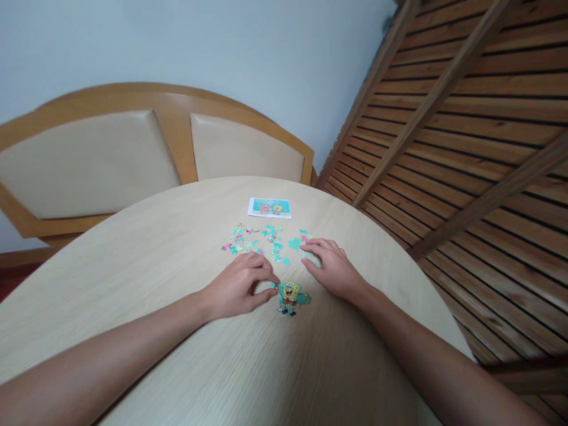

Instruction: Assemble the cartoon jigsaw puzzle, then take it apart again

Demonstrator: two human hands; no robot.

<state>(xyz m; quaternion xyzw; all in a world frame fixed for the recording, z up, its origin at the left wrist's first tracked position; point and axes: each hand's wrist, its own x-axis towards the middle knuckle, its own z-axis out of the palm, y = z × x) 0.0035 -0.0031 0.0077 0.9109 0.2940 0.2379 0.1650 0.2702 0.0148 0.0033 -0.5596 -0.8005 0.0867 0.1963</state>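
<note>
A partly joined jigsaw puzzle (pixel 290 294) with a yellow cartoon figure lies flat on the light wooden table. At its left edge is my left hand (pixel 242 285), thumb and forefinger closed on a small teal puzzle piece (pixel 274 286) that the fingertips partly hide. My right hand (pixel 331 266) hovers low over the table, just beyond the puzzle's right side. Its thumb and fingers are apart, and the fingertips come close to loose teal pieces (pixel 293 243). More loose pieces (pixel 237 238), teal, pink and yellow, are scattered beyond my left hand.
A picture sheet (pixel 270 207) showing a pink and a yellow cartoon figure lies farther back on the round table (pixel 177 219). Behind the table stands a wooden bench with padded cream panels (pixel 89 163). Slatted wood (pixel 465 148) rises on the right.
</note>
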